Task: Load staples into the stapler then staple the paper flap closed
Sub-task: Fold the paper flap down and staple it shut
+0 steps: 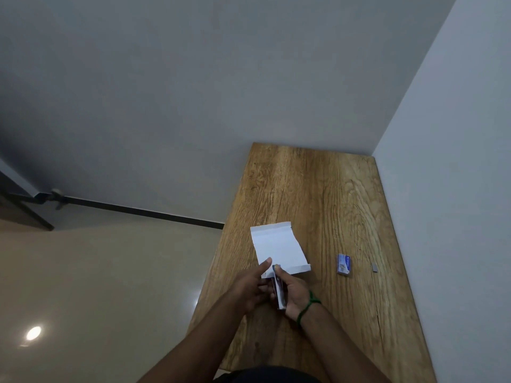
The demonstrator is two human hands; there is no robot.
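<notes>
A white folded paper point(279, 246) is held just above the wooden table point(331, 205), its near edge folded up as a flap. My left hand point(253, 286) pinches the paper's near left corner, thumb on top. My right hand point(293, 293), with a green band on the wrist, grips a small stapler point(279, 293) whose nose sits at that same near edge of the paper. A blue staple box point(343, 265) lies on the table to the right. A small grey strip of staples point(375, 267) rests further right.
A white wall runs along the table's right edge and another behind its far end. The table's left edge drops to a glossy beige floor. A dark door frame stands at far left.
</notes>
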